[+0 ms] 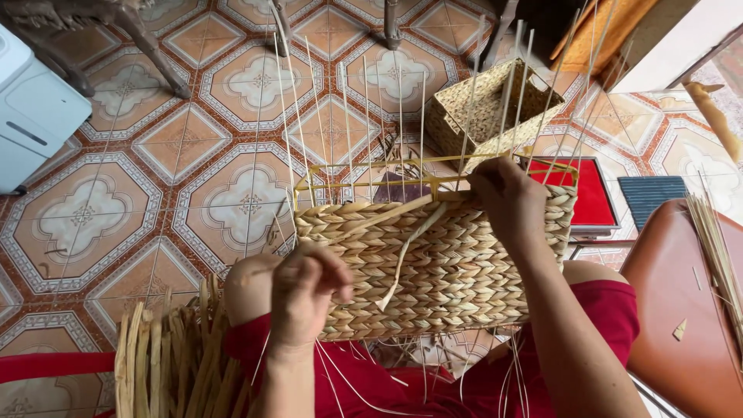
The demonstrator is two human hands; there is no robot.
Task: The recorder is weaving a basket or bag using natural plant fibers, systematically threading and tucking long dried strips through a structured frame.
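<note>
I see the half-woven basket (441, 263) resting on the lap, near centre. My left hand (306, 290) pinches a straw strand (406, 248) against its near wall; my right hand (507, 197) grips the far rim. A finished basket (487, 108) sits beyond.

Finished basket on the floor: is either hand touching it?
No. The finished basket sits apart on the tiles; both the left hand and right hand are on the half-woven basket.

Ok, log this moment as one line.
left hand: grips basket's near side | right hand: at top rim, on straw strand | half-woven basket: on lap, stakes upright | straw bundle: lower left
</note>
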